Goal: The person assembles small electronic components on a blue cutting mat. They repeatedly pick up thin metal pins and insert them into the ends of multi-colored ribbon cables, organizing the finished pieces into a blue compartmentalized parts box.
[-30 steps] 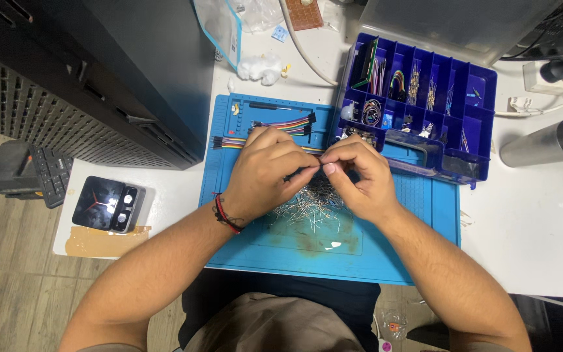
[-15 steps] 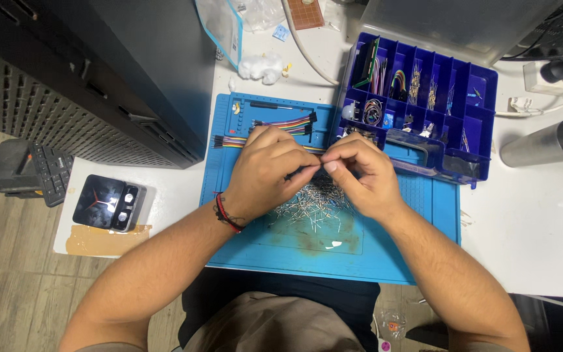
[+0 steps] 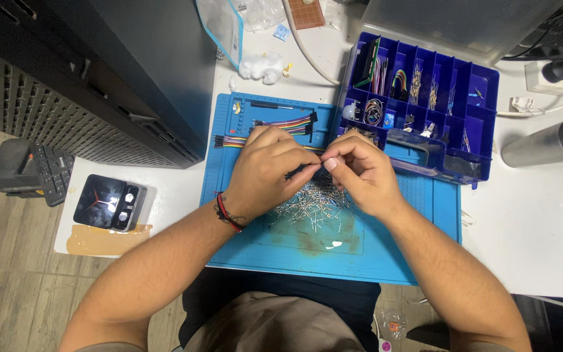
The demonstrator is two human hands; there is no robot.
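Just under both pinching hands (image 3: 317, 173), loose metal leads (image 3: 314, 208) lie heaped

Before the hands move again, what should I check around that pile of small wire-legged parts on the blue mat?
1. Fingertips of left hand and right hand meet over the pile of small wire-legged parts: ok.
2. What they pinch: cannot tell.
3. Pile lies wholly on the blue mat: ok.
4. Ribbon of coloured jumper wires clear of the fingers: ok.
5. Blue compartment box open, beside the right hand: ok.
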